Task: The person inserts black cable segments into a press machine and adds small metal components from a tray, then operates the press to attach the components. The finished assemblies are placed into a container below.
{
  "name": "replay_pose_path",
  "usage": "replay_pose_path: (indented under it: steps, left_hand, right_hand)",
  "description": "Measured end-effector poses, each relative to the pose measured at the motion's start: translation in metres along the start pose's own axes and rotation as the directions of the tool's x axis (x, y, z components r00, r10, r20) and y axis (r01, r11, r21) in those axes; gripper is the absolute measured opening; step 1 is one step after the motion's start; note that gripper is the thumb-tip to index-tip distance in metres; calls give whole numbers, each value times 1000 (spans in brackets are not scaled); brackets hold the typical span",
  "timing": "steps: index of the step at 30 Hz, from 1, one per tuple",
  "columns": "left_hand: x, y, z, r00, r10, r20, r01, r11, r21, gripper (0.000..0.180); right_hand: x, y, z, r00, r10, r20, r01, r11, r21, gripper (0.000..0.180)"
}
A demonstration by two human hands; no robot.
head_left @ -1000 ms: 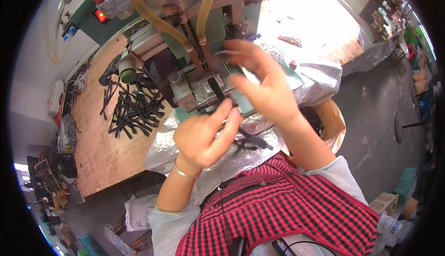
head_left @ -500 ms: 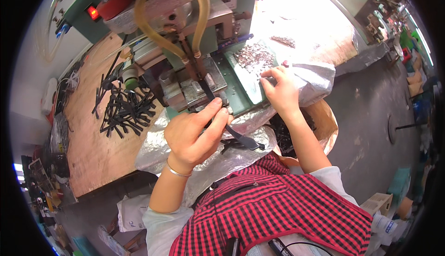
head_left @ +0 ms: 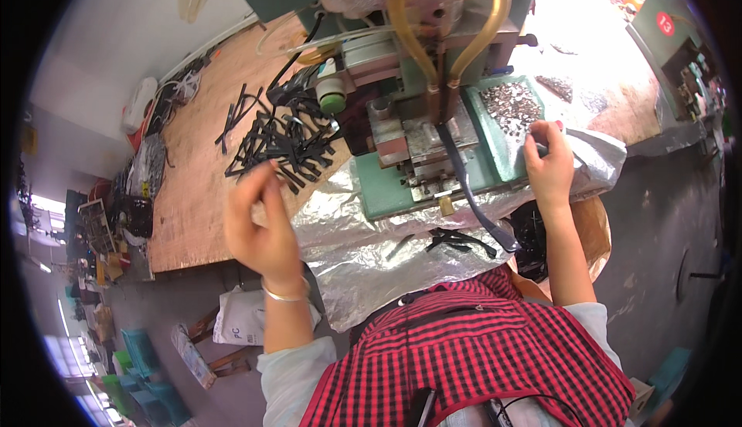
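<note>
Left hand (head_left: 259, 222) now swung centre-left toward black strips (head_left: 278, 137), fingers loosely apart, empty; right hand (head_left: 550, 166) pinching at metal bits tray (head_left: 510, 110)

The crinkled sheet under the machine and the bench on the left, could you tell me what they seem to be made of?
The crinkled sheet looks like thin metal foil or a metallised film: silvery, shiny, full of sharp creases that catch the light. The bench looks like unfinished plywood or board: matt, pale brown, with faint grain and a worn surface.
</note>
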State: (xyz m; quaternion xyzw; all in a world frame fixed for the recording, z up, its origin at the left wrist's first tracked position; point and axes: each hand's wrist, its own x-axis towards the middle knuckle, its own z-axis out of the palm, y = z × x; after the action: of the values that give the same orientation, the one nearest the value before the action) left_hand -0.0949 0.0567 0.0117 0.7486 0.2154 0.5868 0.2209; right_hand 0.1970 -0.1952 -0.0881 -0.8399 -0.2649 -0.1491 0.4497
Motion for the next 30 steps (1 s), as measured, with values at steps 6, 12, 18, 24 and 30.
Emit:
replay_pose_path:
  steps: [6,12,18,24,30]
  left_hand:
    - [34,-118,46,878,85,471,-341,802,490,7]
    - [2,-161,69,842,-176,510,-276,672,688,11]
    - [3,-135,15,762,-411,500,-2,771,637,15]
    - [23,-130,-11,730,-526,436,486,848,210,15]
    - [16,-62,34,809,-509,296,584,754,-301,12]
  right_hand:
    - [11,-20,12,989,-140,-50,143,988,63,17]
    - [-10,-15,-25,991,-94,-95,96,995,12,13]
    - [-32,-5,-63,994,53,-98,-44,995,86,15]
    - [12,-96,-35,983,-185,-14,178,915,362,13]
    - [21,-139,24,994,-68,81,-6,727,687,34]
